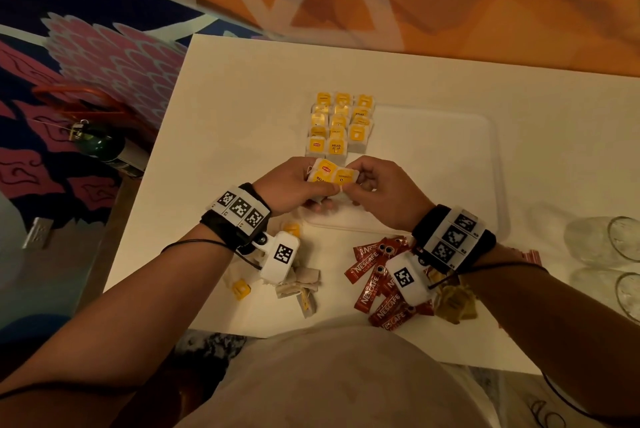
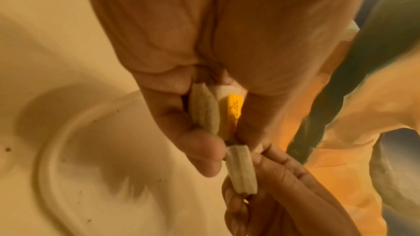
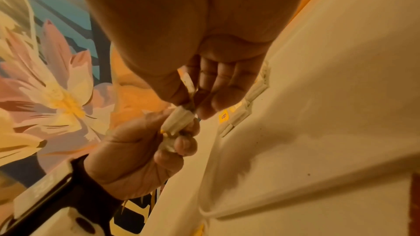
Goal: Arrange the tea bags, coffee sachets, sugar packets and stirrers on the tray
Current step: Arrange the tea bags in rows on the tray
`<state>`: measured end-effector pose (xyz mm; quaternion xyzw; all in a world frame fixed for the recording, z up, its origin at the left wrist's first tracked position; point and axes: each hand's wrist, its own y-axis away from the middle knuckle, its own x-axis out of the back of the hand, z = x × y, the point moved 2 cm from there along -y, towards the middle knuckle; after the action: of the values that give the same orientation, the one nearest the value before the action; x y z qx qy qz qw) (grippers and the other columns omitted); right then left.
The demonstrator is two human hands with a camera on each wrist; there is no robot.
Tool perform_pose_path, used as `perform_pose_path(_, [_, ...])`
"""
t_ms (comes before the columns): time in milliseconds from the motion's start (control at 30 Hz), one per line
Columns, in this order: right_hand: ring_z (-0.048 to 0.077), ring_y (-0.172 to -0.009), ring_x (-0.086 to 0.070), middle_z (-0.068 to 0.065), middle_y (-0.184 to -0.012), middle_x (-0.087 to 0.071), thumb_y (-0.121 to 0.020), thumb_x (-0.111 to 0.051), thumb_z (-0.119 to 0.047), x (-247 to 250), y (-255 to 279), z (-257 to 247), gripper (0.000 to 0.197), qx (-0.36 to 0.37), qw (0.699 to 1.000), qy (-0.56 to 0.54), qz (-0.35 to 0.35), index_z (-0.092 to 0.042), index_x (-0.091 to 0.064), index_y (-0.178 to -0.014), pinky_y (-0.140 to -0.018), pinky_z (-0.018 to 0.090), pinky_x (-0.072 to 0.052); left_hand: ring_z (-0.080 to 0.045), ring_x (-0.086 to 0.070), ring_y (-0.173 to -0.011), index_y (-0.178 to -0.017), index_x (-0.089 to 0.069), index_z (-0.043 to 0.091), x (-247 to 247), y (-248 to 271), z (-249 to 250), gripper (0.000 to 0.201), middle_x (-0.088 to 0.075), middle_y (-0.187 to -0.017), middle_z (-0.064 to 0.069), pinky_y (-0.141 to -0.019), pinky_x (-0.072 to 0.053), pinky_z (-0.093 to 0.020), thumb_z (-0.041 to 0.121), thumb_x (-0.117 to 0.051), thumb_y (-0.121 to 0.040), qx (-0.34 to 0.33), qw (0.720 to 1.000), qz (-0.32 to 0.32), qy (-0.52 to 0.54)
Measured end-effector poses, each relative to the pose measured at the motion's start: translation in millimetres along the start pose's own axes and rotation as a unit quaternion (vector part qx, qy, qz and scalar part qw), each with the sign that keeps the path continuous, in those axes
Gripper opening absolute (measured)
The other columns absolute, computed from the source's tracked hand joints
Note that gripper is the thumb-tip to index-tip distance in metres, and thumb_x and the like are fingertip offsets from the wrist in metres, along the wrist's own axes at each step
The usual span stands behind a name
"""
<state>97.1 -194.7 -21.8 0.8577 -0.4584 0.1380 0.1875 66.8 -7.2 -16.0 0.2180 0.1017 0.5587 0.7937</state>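
Note:
Both hands meet over the near left part of the white tray point(image 1: 485, 164). My left hand point(image 1: 294, 185) grips a small stack of yellow-tagged tea bags point(image 1: 322, 173), seen edge-on in the left wrist view point(image 2: 204, 112). My right hand point(image 1: 377, 181) pinches one tea bag point(image 1: 346, 175) from that stack, its edge showing in the left wrist view point(image 2: 242, 169). Several tea bags point(image 1: 339, 124) lie in neat rows at the tray's far left, and also appear in the right wrist view point(image 3: 236, 114). Loose tea bags point(image 1: 298, 285) and red coffee sachets point(image 1: 377, 285) lie on the table in front of the tray.
The tray lies on a white table point(image 1: 225, 116). Brownish packets point(image 1: 457, 303) sit beside the sachets under my right wrist. Two glasses point(image 1: 606, 240) lie on their sides at the table's right edge. A patterned carpet point(image 1: 86, 57) lies to the left.

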Motion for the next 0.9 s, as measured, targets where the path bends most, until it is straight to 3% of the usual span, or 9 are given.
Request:
perform_pose_path(100, [0.015, -0.064, -0.066, 0.007, -0.084, -0.069, -0.093, -0.069, -0.019, -1, -1, 5, 0.011, -0.02, 0.999, -0.022, 0.026, -0.016, -0.068, -0.103, -0.057, 0.023, -0.049, -0.022, -0.071, -0.078, -0.111, -0.067, 0.008, 1, -4, -3, 0.019, -0.075, -0.087, -0.013, -0.064, -0.055, -0.025, 0.015, -0.066, -0.094, -0.002, 0.999, 0.033, -0.02])
perform_pose_path(233, [0.007, -0.058, -0.064, -0.011, -0.069, -0.068, -0.095, -0.068, -0.033, 0, 1, 9, 0.013, -0.068, 0.997, -0.014, 0.025, -0.02, -0.071, -0.094, -0.053, 0.016, -0.045, -0.006, -0.065, -0.06, -0.1, -0.069, 0.016, 0, -7, -1, 0.008, -0.072, -0.08, -0.008, -0.059, -0.052, -0.02, 0.012, -0.065, -0.094, -0.005, 0.997, 0.077, 0.007])
perform_pose_path(333, [0.003, -0.053, -0.059, -0.016, -0.058, -0.064, -0.096, -0.066, -0.032, 1, 0, 12, 0.018, -0.074, 0.997, -0.012, 0.022, -0.018, -0.071, -0.086, -0.052, 0.015, -0.044, -0.009, -0.066, -0.061, -0.098, -0.069, 0.014, 0, -12, -4, 0.007, -0.072, -0.081, -0.011, -0.059, -0.053, -0.021, 0.01, -0.065, -0.094, 0.001, 0.996, 0.093, 0.017])
perform_pose_path(500, [0.007, -0.053, -0.059, -0.003, -0.06, -0.063, -0.096, -0.066, -0.029, 10, -11, 20, 0.02, -0.086, 0.994, -0.005, 0.066, -0.014, -0.071, -0.083, -0.053, 0.015, -0.044, -0.017, -0.07, -0.071, -0.102, -0.067, 0.005, -4, -20, -6, 0.009, -0.071, -0.088, -0.016, -0.066, -0.058, -0.024, 0.005, -0.061, -0.095, 0.034, 0.99, 0.095, 0.102])
perform_pose_path(600, [0.011, -0.054, -0.061, 0.012, -0.067, -0.067, -0.094, -0.066, -0.029, 17, -24, 27, 0.025, -0.092, 0.991, 0.024, 0.091, -0.01, -0.07, -0.078, -0.063, 0.028, -0.052, -0.024, -0.071, -0.089, -0.11, -0.065, -0.001, -3, -24, -11, 0.019, -0.07, -0.101, -0.017, -0.081, -0.06, -0.033, -0.001, -0.054, -0.094, 0.052, 0.985, 0.09, 0.136])
perform_pose_path(667, [0.012, -0.055, -0.061, 0.011, -0.068, -0.068, -0.092, -0.066, -0.029, 20, -32, 32, 0.026, -0.103, 0.989, 0.042, 0.102, -0.011, -0.07, -0.074, -0.067, 0.033, -0.053, -0.025, -0.07, -0.095, -0.12, -0.062, -0.004, -1, -26, -13, 0.029, -0.07, -0.105, -0.014, -0.091, -0.058, -0.04, -0.004, -0.051, -0.093, 0.068, 0.981, 0.095, 0.156])
perform_pose_path(767, [0.012, -0.059, -0.059, 0.002, -0.071, -0.07, -0.09, -0.066, -0.029, 21, -41, 36, 0.024, -0.13, 0.984, 0.062, 0.102, -0.015, -0.071, -0.071, -0.065, 0.029, -0.051, -0.025, -0.069, -0.1, -0.12, -0.063, 0.0, 1, -25, -14, 0.035, -0.071, -0.11, -0.017, -0.096, -0.055, -0.043, -0.009, -0.047, -0.091, 0.077, 0.977, 0.1, 0.169])
perform_pose_path(900, [0.012, -0.059, -0.055, 0.017, -0.08, -0.072, -0.09, -0.064, -0.028, 20, -49, 42, 0.032, -0.168, 0.977, 0.093, 0.092, 0.001, -0.071, -0.076, -0.056, 0.022, -0.044, -0.025, -0.065, -0.105, -0.122, -0.061, -0.001, 2, -24, -17, 0.039, -0.066, -0.123, -0.021, -0.1, -0.053, -0.044, -0.015, -0.044, -0.09, 0.066, 0.982, 0.087, 0.155])
